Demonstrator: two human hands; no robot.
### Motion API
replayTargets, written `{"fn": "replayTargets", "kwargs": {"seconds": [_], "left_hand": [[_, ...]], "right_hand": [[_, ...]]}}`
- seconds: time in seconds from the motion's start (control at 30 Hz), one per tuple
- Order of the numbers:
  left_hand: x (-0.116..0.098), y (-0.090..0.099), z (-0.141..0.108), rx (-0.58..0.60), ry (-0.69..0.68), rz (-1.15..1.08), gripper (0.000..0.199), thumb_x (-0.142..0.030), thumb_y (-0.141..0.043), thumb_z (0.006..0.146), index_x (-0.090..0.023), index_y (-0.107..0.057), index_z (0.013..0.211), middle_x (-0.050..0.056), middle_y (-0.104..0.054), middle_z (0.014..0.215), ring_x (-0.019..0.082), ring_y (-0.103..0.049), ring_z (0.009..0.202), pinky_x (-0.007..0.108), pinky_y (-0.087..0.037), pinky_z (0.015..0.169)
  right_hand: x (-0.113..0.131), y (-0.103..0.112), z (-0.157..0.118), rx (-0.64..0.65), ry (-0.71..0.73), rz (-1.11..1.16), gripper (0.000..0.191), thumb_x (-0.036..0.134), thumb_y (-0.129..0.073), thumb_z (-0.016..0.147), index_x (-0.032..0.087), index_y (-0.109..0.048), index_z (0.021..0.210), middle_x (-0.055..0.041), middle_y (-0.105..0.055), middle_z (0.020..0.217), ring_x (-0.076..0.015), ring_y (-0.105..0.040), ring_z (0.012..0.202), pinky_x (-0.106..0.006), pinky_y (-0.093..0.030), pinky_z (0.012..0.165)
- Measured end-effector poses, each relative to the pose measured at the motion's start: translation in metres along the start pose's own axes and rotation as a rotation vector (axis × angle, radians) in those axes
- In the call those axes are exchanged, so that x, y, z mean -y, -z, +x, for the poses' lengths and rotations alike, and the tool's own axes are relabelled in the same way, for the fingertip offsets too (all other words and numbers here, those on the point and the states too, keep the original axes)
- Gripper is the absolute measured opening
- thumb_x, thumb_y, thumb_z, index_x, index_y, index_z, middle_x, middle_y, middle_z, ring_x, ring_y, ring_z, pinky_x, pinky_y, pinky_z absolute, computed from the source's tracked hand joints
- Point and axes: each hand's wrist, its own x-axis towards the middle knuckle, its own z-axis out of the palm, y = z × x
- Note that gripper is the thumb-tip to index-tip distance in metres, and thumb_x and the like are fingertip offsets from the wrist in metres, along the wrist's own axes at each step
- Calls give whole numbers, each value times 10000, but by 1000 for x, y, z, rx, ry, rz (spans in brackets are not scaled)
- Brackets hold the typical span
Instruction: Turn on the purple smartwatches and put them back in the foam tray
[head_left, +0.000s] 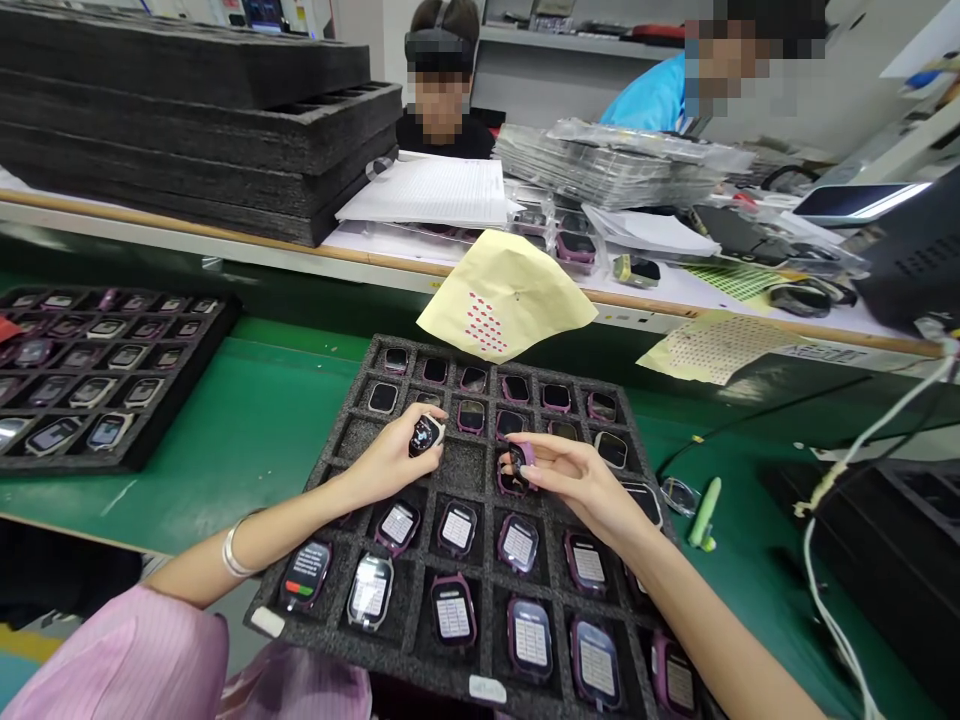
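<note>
My left hand [409, 445] is closed around a light-cased smartwatch [426, 435] without a strap, its screen lit with a watch face. In my right hand [562, 465] is a purple smartwatch [520, 457], pinched between fingers and thumb above another purple watch in a compartment. Both hands are over a black foam tray [457, 468] divided into square compartments. Its near rows hold watches with lit white screens, such as a purple one [453, 612]. Dark-screened watches, among them a purple one [556, 397], lie in the far rows. My right forearm hides some right-hand compartments.
A second foam tray [142, 445] of watches lies at left on the green table [262, 385]. Stacked black foam [300, 150], papers [435, 190] and bagged items [600, 160] crowd the shelf. Yellow paper [514, 290] overhangs the tray. White cable [814, 560] hangs right. Two people are opposite.
</note>
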Motion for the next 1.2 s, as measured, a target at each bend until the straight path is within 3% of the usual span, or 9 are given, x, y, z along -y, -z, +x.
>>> {"fn": "replayTargets", "kwargs": {"seconds": [0.27,0.43,0.5,0.63,0.8,1.2], "left_hand": [[-1,0,-2,-14,5,-85,314,-192,-562,794,-185,-513,1104,12,-559,939,135,-566,788,260,-465,751],[-8,-1,-1,133,217,-454,472,-289,-643,780,-189,-424,1186,-26,-555,763,110,-566,580,243,-469,542],[-12,0,0,218,315,-664,468,-254,-660,752,-179,-445,1161,31,-609,870,147,-624,697,264,-499,579],[-15,0,-1,298,384,-921,435,-151,-597,739,-163,-467,1154,103,-646,1024,215,-648,937,381,-520,831],[-10,-6,-3,264,377,-875,526,-85,-552,726,-200,-447,1228,66,-649,1002,210,-637,964,419,-503,888],[-2,-12,-5,315,217,-744,399,-90,-539,774,-206,-502,1154,51,-588,1049,198,-643,929,381,-562,816]], "right_hand": [[5,-3,-4,7,-6,31,420,349,-789,724,201,-698,1107,-97,-732,1009,-289,-674,981,-432,-467,947],[10,-6,-1,91,-54,190,421,344,-722,804,195,-634,1188,-114,-722,1042,-290,-664,1025,-485,-452,985],[11,-7,2,108,-78,261,418,299,-715,807,196,-616,1200,-117,-704,1099,-288,-645,1067,-498,-439,1006],[7,-12,8,103,-102,338,433,191,-724,758,198,-618,1177,-114,-661,1196,-284,-654,1052,-492,-442,1010],[-5,-16,10,84,-68,376,472,162,-691,744,196,-600,1207,-112,-698,1110,-275,-683,983,-474,-472,963],[-5,-19,-1,85,-9,299,431,223,-690,802,192,-581,1217,-104,-709,1087,-258,-702,939,-412,-559,843]]}}
